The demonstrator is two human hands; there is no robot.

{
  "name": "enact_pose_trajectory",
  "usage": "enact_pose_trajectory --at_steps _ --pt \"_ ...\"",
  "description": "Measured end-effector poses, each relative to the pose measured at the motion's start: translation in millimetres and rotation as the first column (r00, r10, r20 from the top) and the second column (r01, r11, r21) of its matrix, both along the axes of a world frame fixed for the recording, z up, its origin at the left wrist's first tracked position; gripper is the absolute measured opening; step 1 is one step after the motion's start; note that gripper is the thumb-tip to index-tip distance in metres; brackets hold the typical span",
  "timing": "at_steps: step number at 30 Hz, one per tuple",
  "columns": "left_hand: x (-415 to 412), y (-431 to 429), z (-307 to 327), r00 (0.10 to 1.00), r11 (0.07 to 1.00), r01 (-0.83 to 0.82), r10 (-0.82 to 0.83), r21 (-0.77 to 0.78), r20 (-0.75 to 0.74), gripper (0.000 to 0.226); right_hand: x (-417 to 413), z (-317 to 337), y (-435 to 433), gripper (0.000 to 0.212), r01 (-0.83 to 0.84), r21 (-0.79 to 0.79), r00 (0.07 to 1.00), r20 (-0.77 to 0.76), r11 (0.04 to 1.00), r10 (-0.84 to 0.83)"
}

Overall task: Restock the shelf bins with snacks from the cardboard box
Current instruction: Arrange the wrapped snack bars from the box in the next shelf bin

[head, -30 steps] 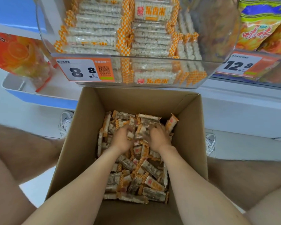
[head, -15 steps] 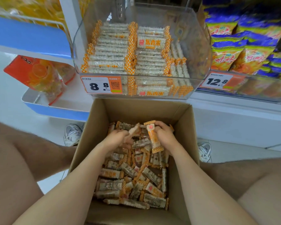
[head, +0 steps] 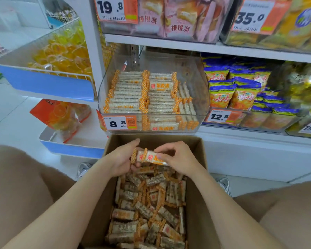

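Hands meet over the far end of the cardboard box (head: 101, 203), which stands open on the floor between the person's knees, directly below the clear bin (head: 197, 81) on the lowest shelf. The left hand (head: 121, 158) is cupped, its fingers bent around the left ends of a few wrapped snack bars (head: 152, 157). The right hand (head: 180, 159) takes the same bars from the other side, fingertips curled down and pinching their right end. The held bars (two red-and-white labels show; the exact count is hard to read) lie roughly level between the hands, lifted above the heap of loose bars (head: 147, 205) that covers the bottom of the box.

Inside the bin, stacked bars (head: 129, 92) in the same orange-checked wrapping lie flat in neat rows. A price tag (head: 117, 123) reading 8.8 sits on the bin's front wall, at its left corner. Blue-and-yellow snack bags (head: 221, 94) fill the neighbouring bin to the right, and bags of orange slices (head: 61, 53) sit in a wire basket to the left of the shelf post.
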State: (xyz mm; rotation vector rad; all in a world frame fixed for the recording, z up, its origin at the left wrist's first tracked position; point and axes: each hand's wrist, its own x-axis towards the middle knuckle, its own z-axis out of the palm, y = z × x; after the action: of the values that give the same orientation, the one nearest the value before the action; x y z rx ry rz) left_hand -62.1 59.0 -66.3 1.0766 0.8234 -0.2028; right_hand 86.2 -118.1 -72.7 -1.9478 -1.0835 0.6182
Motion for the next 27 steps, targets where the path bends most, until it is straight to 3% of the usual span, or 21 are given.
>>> enact_pose_trajectory --at_steps 6,8,11,16,18,23,25,27 --pt "-14 -7 62 0.958 0.906 0.249 -0.281 0.342 0.047 0.047 -15 37 1 0.009 -0.001 0.113 0.989 0.145 0.994 -0.015" --pt "-18 -7 83 0.948 0.881 0.286 -0.318 0.378 0.024 0.035 -20 50 1 0.006 -0.011 0.160 0.983 0.185 0.987 -0.019" --pt "-22 -2 117 0.918 0.831 0.329 -0.392 0.449 0.052 0.037 -23 74 1 0.009 -0.053 0.177 0.960 0.279 0.983 0.002" --pt "-15 11 164 0.893 0.790 0.292 -0.427 0.539 0.142 0.044 -15 126 -4 0.029 -0.138 0.072 0.878 0.470 0.988 0.089" --pt "-7 18 174 0.895 0.810 0.250 -0.402 0.531 0.193 0.050 -9 143 -3 0.034 -0.158 0.020 0.896 0.423 0.987 0.135" --pt "14 31 186 0.903 0.763 0.122 -0.351 0.635 0.249 0.026 16 172 16 0.054 -0.200 -0.001 0.878 0.444 0.980 0.180" --pt "26 35 186 0.919 0.693 0.060 -0.320 0.718 0.231 0.031 37 177 28 0.059 -0.192 -0.055 0.843 0.502 0.980 0.193" --pt "39 40 181 0.932 0.557 0.023 -0.312 0.830 0.183 0.041 63 175 40 0.059 -0.128 -0.098 0.800 0.578 0.987 0.161"
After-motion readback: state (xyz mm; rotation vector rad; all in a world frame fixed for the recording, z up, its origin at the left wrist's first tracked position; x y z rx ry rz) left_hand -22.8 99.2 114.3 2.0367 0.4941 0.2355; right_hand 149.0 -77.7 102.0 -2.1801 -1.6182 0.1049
